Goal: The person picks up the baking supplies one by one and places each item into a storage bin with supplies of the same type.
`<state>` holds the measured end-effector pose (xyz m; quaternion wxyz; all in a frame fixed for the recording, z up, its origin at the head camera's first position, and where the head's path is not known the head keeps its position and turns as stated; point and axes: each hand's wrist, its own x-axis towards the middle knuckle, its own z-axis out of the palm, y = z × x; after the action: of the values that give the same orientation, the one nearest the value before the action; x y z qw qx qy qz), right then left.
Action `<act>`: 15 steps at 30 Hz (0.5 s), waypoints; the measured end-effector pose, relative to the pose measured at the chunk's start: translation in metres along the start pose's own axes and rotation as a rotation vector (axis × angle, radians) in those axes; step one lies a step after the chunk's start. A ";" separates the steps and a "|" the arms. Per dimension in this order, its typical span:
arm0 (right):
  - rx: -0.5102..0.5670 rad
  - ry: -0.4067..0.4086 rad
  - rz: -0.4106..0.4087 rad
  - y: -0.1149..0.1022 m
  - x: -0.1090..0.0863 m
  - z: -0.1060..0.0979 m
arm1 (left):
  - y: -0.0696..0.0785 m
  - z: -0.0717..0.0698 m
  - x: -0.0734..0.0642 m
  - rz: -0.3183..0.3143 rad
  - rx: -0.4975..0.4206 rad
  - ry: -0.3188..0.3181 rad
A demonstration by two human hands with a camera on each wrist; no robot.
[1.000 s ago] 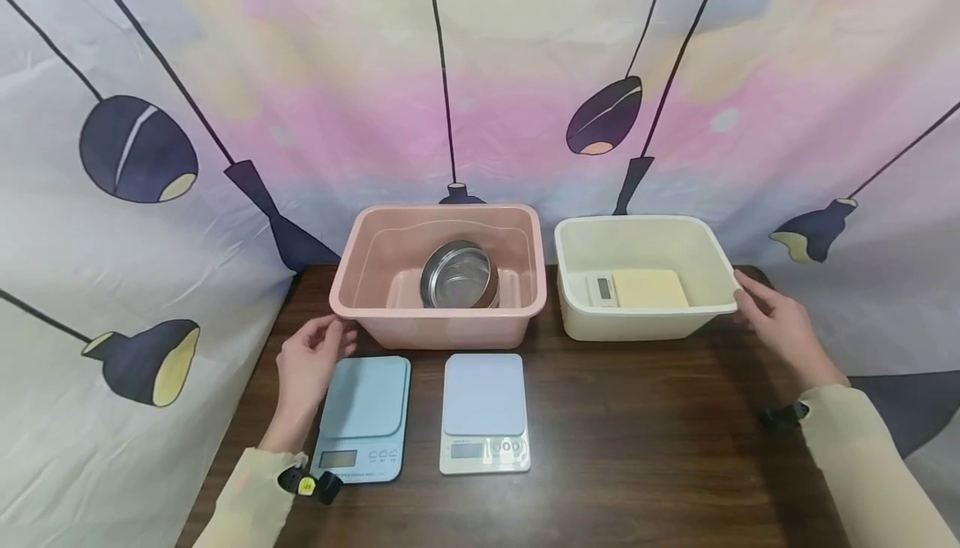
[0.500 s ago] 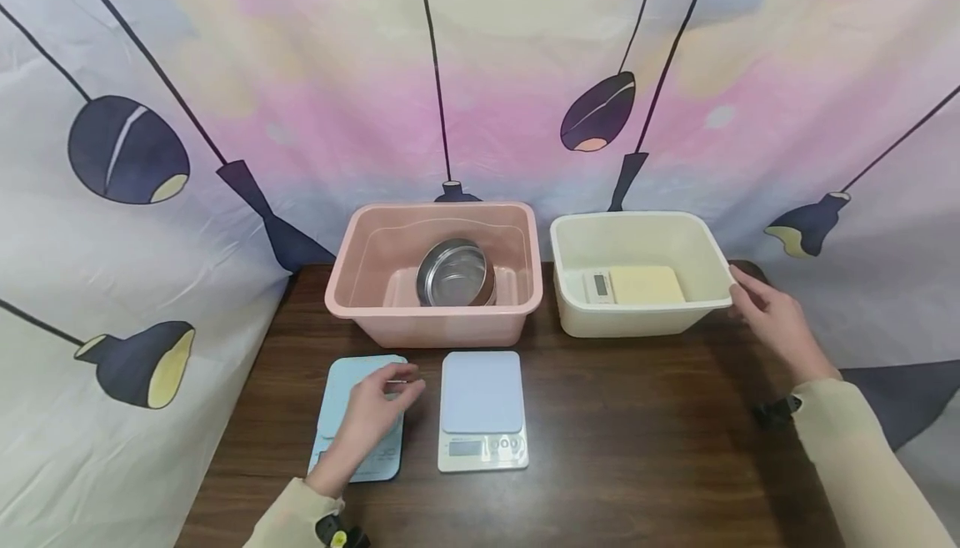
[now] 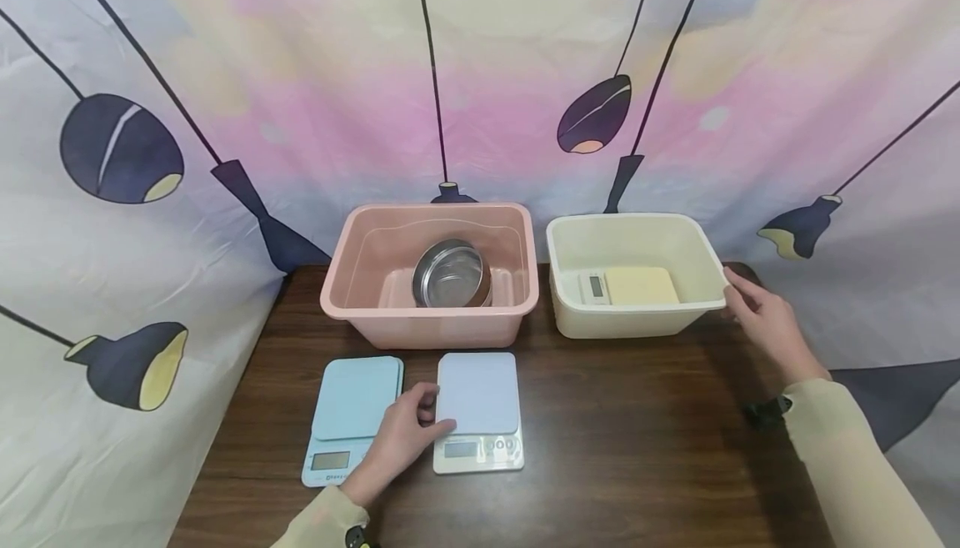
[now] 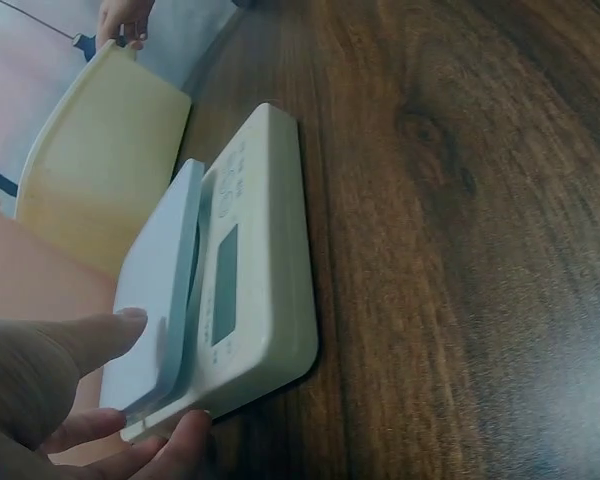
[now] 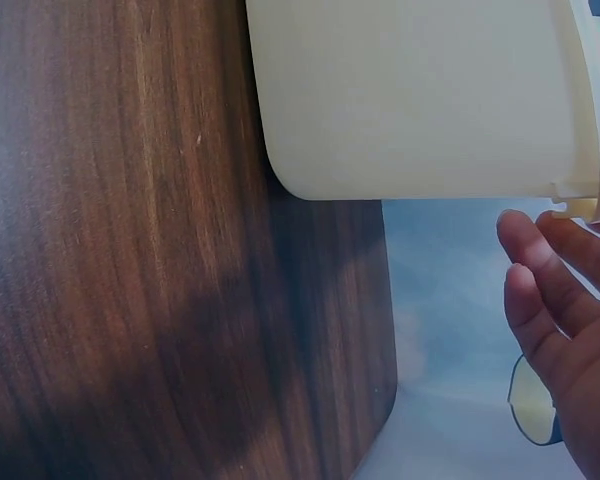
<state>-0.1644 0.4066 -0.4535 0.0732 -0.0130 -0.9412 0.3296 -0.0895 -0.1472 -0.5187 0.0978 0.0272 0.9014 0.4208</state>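
My left hand (image 3: 405, 434) is at the left edge of a white kitchen scale (image 3: 477, 394). In the left wrist view its thumb (image 4: 110, 335) lies over the scale's platform, and its fingers (image 4: 180, 445) are by the side; whether they press on it is unclear. My right hand (image 3: 771, 327) holds the right front corner of a cream plastic basin's rim (image 3: 637, 319), fingertips partly hidden in the right wrist view. Inside that basin lies a pale yellow kitchen scale (image 3: 640, 286). Left of my left hand, a light blue kitchen scale (image 3: 356, 402) lies flat, partly covered by the hand.
A pink plastic basin (image 3: 435, 331) stands left of the cream one, holding a round metal sieve-like dish (image 3: 452, 274). Both basins are at the back of the dark wooden table (image 3: 622, 448). A printed curtain (image 3: 487, 72) hangs behind.
My left hand has come away from the pink basin's left front corner, passed over the blue scale and reached the white scale. My right hand stays on the cream basin's rim.
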 end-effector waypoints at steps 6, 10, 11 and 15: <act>0.000 0.001 0.004 0.001 -0.001 0.001 | -0.004 0.005 -0.001 -0.026 -0.006 -0.013; -0.005 -0.009 0.004 0.001 -0.001 0.001 | -0.004 0.006 -0.003 -0.051 -0.039 -0.027; -0.006 -0.013 0.003 0.001 -0.001 0.001 | -0.004 0.006 -0.004 -0.062 -0.052 -0.032; -0.003 -0.017 0.000 0.003 -0.001 0.001 | -0.002 0.006 -0.005 -0.107 -0.090 -0.049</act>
<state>-0.1637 0.4085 -0.4563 0.0651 -0.0102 -0.9422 0.3284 -0.0837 -0.1451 -0.5230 0.1433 -0.0154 0.8792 0.4541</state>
